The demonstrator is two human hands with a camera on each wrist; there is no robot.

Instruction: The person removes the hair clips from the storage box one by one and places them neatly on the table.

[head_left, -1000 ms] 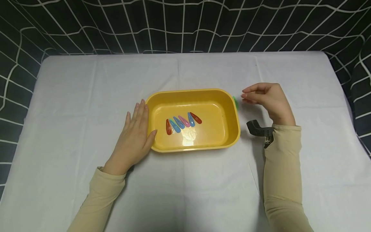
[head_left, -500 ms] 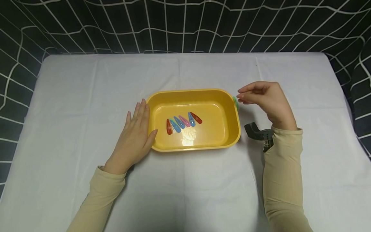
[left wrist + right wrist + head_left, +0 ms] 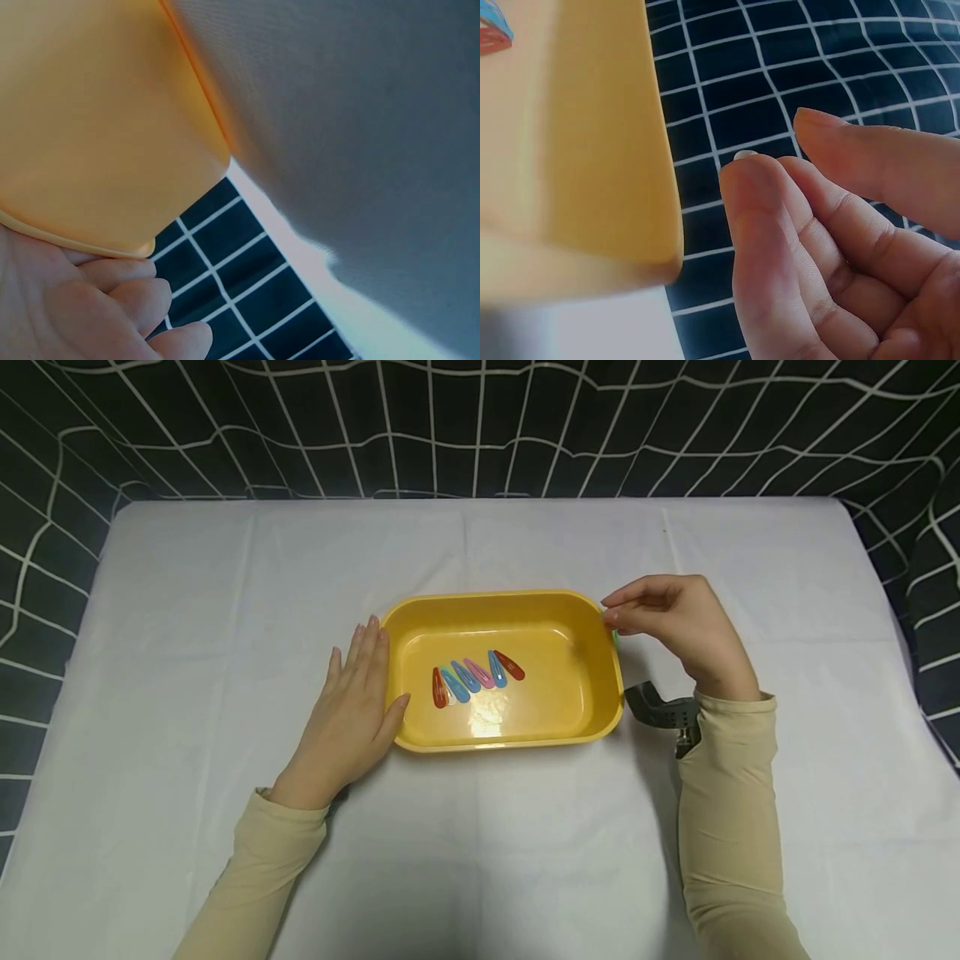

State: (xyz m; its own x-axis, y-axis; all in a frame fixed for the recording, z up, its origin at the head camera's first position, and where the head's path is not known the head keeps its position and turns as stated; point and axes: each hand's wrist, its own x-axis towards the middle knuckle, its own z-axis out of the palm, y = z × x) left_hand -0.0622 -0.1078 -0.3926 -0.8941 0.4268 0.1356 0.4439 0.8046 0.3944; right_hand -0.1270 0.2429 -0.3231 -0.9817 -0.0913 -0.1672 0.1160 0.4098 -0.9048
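Observation:
In the head view a yellow plastic tray (image 3: pixel 555 693) sits mid-table. A slanted row of snap hair clips (image 3: pixel 467 677) in red, blue and pink lies on its floor. My left hand (image 3: pixel 341 718) rests against the tray's left end, fingers straight, thumb over the rim. My right hand (image 3: pixel 675 618) hovers at the right end, its fingertips by the rim. A sliver of a green thing (image 3: pixel 616 636) shows just beneath them; its kind is hidden. In the right wrist view the right thumb and bent fingers (image 3: pixel 754 217) stand apart with nothing between them.
A white cloth (image 3: pixel 480 843) covers the table. Dark fabric with a white grid (image 3: pixel 450 427) hangs behind and at both sides. A black wrist mount (image 3: pixel 663 710) sticks out from the right sleeve close to the tray's right rim.
My right hand has moved left, from beside the tray to its right rim, now covering most of the green thing. My left hand and the clips have hardly shifted.

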